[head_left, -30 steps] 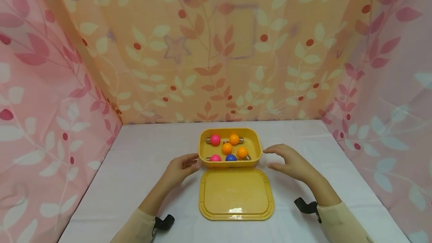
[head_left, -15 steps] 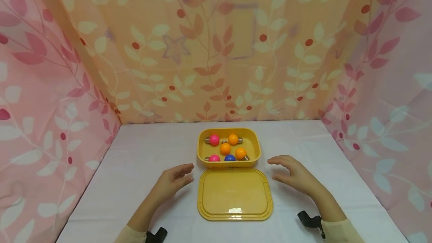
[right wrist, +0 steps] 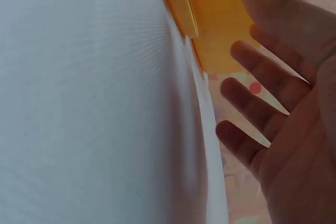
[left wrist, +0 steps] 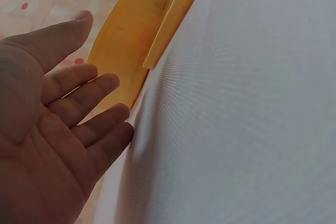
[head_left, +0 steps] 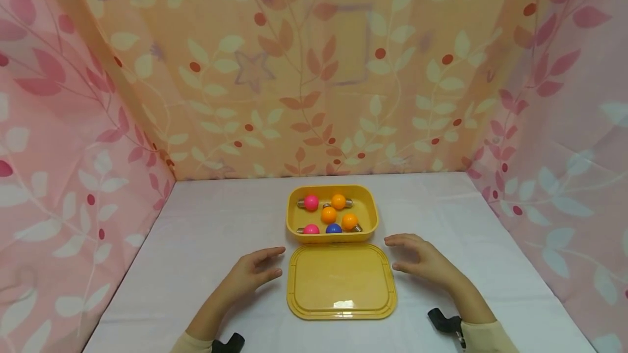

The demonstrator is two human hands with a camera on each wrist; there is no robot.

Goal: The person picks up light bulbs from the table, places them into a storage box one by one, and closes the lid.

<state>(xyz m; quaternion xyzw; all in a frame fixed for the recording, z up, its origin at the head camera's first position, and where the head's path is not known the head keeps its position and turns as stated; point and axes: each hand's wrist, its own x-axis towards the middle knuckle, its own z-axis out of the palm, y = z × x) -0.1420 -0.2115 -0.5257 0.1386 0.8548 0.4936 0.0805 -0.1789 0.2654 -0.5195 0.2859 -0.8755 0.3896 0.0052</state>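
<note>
A yellow plastic box (head_left: 332, 238) stands uncovered on the table. Inside it lie small light bulbs with metal screw bases: pink ones (head_left: 311, 203), orange ones (head_left: 329, 215) and a blue one (head_left: 333, 228). Right in front of the box, its flat yellow lid (head_left: 342, 279) lies on the cloth. My left hand (head_left: 247, 274) hovers just left of the lid, fingers spread and holding nothing. On the opposite side, my right hand (head_left: 427, 260) mirrors it, empty, with fingertips close to the lid's right edge. Both wrist views show relaxed fingers near the box wall (left wrist: 126, 35) and lid edge (right wrist: 181, 3).
White cloth (head_left: 221, 217) covers the table. An orange floral curtain (head_left: 304, 70) hangs behind it, with pink floral curtains along the left (head_left: 59, 151) and right (head_left: 554, 151). Black wrist cameras (head_left: 444, 321) sit at both cuffs.
Both hands have drawn back from the box's sides toward the person and now flank the lid, having come slightly closer to it in the last half second. Box, bulbs and lid stay put.
</note>
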